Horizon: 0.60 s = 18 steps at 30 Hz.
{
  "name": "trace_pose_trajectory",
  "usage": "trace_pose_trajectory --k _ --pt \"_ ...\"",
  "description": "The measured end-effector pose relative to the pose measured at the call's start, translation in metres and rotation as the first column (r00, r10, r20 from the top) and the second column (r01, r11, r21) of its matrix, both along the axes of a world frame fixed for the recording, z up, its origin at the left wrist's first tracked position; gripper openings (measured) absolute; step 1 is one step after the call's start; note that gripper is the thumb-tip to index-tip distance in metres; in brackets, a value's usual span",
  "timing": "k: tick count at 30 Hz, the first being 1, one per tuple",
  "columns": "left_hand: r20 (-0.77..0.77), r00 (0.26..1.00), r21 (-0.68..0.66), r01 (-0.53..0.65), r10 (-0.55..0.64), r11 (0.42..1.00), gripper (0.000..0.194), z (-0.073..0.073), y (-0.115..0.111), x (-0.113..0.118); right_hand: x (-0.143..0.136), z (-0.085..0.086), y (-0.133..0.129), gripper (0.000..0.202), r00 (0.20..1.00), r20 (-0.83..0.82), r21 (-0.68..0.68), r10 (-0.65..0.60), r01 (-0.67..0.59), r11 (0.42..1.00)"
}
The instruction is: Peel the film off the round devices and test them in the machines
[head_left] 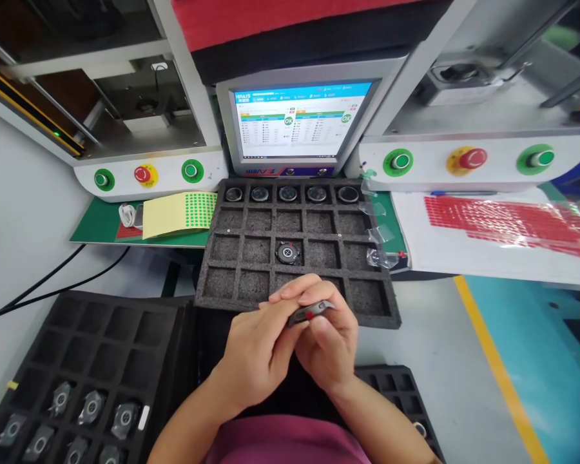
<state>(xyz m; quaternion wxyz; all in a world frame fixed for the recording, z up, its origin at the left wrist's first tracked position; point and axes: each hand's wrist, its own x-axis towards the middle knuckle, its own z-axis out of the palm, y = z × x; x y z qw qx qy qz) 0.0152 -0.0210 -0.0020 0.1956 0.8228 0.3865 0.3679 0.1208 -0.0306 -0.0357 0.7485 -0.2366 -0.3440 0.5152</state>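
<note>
A dark smartwatch case (310, 313) with a red mark on its side is held edge-on between both hands. My left hand (258, 345) is closed on its left end, and my right hand (329, 341) grips it from the right with bent fingers. Just beyond them lies a black foam tray (297, 314) divided into square compartments. One watch case (288, 252) rests back side up in a middle compartment of that tray. Several round watch pieces (288, 193) fill its far row. The watch's far face is hidden by my fingers.
A monitor (299, 122) stands behind the tray, between two machines with green buttons (192, 170) and red stop buttons (473, 158). Yellow sticker sheets (167, 214) lie left, red strips (502, 222) right. Another foam tray (120, 322) at lower left holds several wrapped watches (93, 407).
</note>
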Motion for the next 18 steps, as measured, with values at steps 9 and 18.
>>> trace_pose_trajectory --k 9,18 --pt "0.396 0.917 -0.575 0.202 0.054 0.793 0.017 -0.009 -0.002 0.001 0.024 -0.010 -0.004 0.021 0.968 0.245 -0.036 0.056 -0.049 0.998" --pt "0.773 0.507 -0.516 0.852 0.382 -0.086 0.096 -0.041 0.012 0.013 0.078 -0.030 -0.006 0.027 0.821 0.571 0.124 -0.027 -0.053 0.991"
